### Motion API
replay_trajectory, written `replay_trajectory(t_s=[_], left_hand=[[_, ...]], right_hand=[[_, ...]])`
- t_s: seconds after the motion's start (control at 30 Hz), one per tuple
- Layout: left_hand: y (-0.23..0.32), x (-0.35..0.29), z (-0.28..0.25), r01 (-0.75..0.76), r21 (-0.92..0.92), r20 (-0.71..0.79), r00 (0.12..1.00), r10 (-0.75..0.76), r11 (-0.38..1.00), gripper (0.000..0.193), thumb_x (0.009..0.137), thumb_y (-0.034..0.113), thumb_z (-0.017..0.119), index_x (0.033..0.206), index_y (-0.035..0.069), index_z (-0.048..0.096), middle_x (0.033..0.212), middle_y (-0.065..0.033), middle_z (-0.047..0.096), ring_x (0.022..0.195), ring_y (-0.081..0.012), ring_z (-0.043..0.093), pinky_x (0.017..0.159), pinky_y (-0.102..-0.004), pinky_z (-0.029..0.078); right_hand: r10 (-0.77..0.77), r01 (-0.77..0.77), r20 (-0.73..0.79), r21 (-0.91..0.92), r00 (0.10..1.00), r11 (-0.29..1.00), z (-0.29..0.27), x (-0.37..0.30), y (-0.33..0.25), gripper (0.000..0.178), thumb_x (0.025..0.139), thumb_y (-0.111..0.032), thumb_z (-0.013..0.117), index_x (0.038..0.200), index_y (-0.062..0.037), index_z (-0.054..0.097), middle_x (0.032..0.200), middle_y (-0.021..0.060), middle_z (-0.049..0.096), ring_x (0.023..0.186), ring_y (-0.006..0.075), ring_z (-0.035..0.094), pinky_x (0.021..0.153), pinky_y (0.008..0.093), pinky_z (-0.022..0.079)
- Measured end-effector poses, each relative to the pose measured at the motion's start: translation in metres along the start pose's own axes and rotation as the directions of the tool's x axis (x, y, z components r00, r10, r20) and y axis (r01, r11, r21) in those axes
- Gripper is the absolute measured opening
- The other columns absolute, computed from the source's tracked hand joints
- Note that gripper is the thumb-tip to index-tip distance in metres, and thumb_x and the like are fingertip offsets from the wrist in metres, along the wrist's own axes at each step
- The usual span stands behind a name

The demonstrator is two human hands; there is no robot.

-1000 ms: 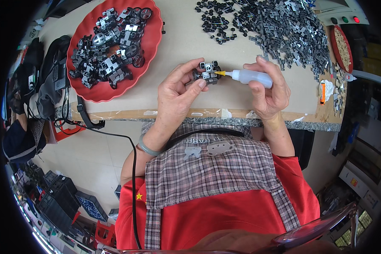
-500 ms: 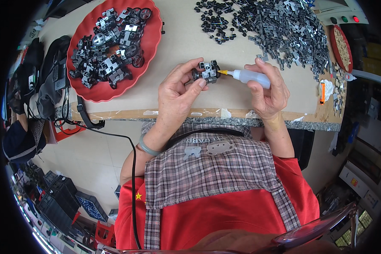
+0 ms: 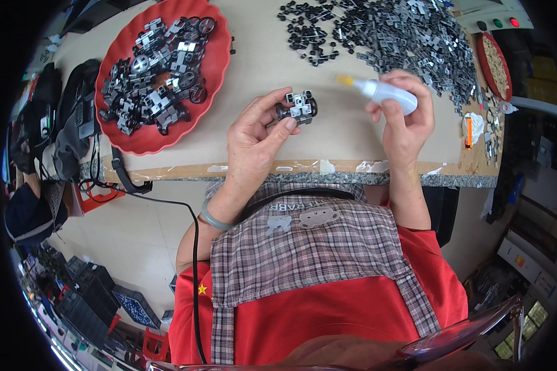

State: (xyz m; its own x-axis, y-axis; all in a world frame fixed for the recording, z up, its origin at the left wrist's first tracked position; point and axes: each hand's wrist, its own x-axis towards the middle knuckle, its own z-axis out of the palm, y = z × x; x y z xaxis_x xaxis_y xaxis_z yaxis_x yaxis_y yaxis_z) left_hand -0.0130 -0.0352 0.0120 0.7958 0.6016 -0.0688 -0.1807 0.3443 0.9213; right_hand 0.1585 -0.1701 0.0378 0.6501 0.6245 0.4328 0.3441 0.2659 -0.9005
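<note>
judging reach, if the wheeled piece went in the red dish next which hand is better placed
Probably the left hand: it holds the wheeled piece and is nearer the red dish; the right hand grips the bottle.

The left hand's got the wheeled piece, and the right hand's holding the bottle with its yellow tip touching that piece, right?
No: the head view shows the yellow tip apart from the wheeled piece. The left hand holds that, the right hand the bottle.

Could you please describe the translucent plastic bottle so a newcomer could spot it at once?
On the beige-covered table, find the person's right hand. It holds a small, translucent plastic bottle; its yellow nozzle sets it apart from the small grey parts piled beyond.
</note>
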Motion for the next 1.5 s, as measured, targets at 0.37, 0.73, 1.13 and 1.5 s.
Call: replay_trajectory(t_s=[0.37, 0.73, 1.13, 1.5], left_hand=[[0.0, 0.0, -0.004, -0.005, 0.007, 0.02, 1.0, 0.004, 1.0, 0.041, 0.084, -0.009, 0.055, 0.125, -0.005, 0.049, 0.114, -0.0114, 0.05, 0.103, -0.0189, 0.057, 0.081, -0.0294, 0.055], [-0.002, 0.0, -0.003, -0.009, 0.017, 0.024, 1.0, 0.009, 1.0, 0.041, 0.084, -0.008, 0.055, 0.125, -0.005, 0.048, 0.114, -0.0114, 0.05, 0.102, -0.0186, 0.057, 0.082, -0.0297, 0.055], [0.001, 0.0, -0.002, 0.003, 0.006, 0.022, 1.0, -0.004, 1.0, 0.04, 0.084, -0.008, 0.056, 0.124, -0.006, 0.049, 0.111, -0.0121, 0.051, 0.099, -0.0185, 0.057, 0.08, -0.0285, 0.055], [0.0, -0.003, 0.0, 0.018, 0.026, 0.015, 1.0, -0.018, 1.0, 0.041, 0.085, -0.004, 0.059, 0.124, -0.006, 0.05, 0.109, -0.0133, 0.058, 0.094, -0.0171, 0.06, 0.077, -0.0278, 0.054]], right_hand=[[0.309, -0.322, -0.152, -0.07, 0.939, 0.944, -0.042, 0.011, 0.01, 0.026, 0.078, 0.003, 0.067, 0.097, -0.0043, 0.051, 0.09, 0.0061, 0.058, 0.08, 0.0142, 0.06, 0.071, 0.0253, 0.05], [0.195, 0.006, 0.158, -0.789, 0.968, 0.614, -0.032, 0.017, 0.004, 0.022, 0.073, 0.0, 0.066, 0.095, -0.0064, 0.066, 0.089, 0.0077, 0.06, 0.073, 0.0262, 0.062, 0.068, 0.0346, 0.051], [0.244, 0.083, 0.31, -0.757, 0.919, 0.648, -0.034, 0.013, -0.001, 0.024, 0.074, 0.003, 0.064, 0.096, -0.0065, 0.066, 0.107, 0.0082, 0.058, 0.087, 0.0259, 0.064, 0.074, 0.0356, 0.053], [0.143, 0.194, 0.475, -0.59, 0.868, 0.784, -0.029, 0.016, -0.002, 0.024, 0.073, 0.001, 0.066, 0.096, -0.0062, 0.065, 0.104, 0.0071, 0.061, 0.081, 0.0208, 0.065, 0.07, 0.031, 0.053]])
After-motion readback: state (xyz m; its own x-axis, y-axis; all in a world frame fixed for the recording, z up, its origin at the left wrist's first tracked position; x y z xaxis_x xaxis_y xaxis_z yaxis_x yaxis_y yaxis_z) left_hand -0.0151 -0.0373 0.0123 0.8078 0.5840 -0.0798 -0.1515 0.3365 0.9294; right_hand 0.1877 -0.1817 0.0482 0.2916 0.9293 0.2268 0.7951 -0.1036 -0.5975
